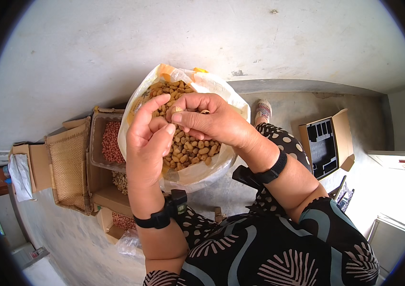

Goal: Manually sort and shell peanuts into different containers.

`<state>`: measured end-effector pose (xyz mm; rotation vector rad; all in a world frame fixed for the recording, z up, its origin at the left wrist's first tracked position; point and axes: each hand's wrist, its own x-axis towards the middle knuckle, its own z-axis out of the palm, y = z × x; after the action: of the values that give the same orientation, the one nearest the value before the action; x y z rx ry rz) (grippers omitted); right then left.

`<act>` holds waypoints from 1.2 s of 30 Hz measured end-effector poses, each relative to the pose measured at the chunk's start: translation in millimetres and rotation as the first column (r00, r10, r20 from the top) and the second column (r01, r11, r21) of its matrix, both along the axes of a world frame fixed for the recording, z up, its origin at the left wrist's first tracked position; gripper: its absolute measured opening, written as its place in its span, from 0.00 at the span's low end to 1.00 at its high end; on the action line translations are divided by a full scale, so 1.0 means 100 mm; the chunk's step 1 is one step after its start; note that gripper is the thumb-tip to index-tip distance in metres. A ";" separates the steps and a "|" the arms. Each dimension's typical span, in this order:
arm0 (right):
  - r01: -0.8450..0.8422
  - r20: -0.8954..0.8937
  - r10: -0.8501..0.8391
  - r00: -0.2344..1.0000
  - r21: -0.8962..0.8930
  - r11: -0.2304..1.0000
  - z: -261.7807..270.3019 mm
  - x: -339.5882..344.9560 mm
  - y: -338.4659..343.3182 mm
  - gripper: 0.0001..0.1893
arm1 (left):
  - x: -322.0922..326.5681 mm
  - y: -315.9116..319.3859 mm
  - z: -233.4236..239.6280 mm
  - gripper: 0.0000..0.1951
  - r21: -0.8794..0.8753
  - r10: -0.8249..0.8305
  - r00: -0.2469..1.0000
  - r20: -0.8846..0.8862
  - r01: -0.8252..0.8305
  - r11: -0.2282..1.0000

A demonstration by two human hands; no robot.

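Note:
My right hand [211, 116] pinches a peanut shell [176, 109] between thumb and forefinger. Part of another shell [205, 112] shows between its curled fingers. Close beside it, my left hand [149, 139] has its forefinger raised and thumb apart, with nothing visible between them. Both hands are over a white woven plastic sack [236, 111] with its mouth rolled wide. Unshelled peanuts [191, 148] fill the sack, partly hidden by my hands. Left of it, a clear plastic tub [97, 143] holds shelled red peanuts [112, 143].
Below the tub, a cardboard box [111, 196] contains empty shells [119, 181]. A woven basket [70, 164] stands farther left. Another box [107, 225] holds reddish peanuts, near a clear plastic bag [129, 243]. An open carton with black foam [320, 143] lies right. A wall [202, 35] rises behind the sack.

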<state>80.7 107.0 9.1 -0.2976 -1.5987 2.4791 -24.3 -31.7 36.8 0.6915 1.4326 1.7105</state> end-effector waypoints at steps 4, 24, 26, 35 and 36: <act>0.065 0.002 -0.066 0.998 0.164 0.984 0.06 0.02 -0.09 0.07 | 0.00 -0.04 -0.01 0.36 -0.033 -0.119 0.987 0.112 0.123 0.992; 0.079 -0.237 -0.017 0.971 0.254 0.964 0.20 0.07 -0.12 0.11 | 0.11 0.09 -0.20 0.31 0.261 -0.182 0.934 0.308 0.101 0.960; 0.108 -0.260 -0.028 0.965 0.298 0.948 0.16 0.06 -0.11 0.09 | 0.15 0.13 -0.17 0.28 0.184 -0.086 0.920 0.383 0.016 0.983; 0.069 -0.210 -0.061 0.976 0.028 0.997 0.02 0.01 -0.05 0.12 | 0.17 0.18 -0.08 0.19 0.120 -0.040 0.919 0.393 -0.008 0.993; 0.063 -0.165 -0.062 0.984 0.003 0.998 0.01 0.00 -0.03 0.13 | 0.18 0.19 -0.09 0.19 0.120 -0.037 0.919 0.392 -0.011 0.993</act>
<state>81.0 104.3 10.4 -0.1345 -1.5093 2.3811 -6.6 -13.0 27.4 0.3855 1.0483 1.8129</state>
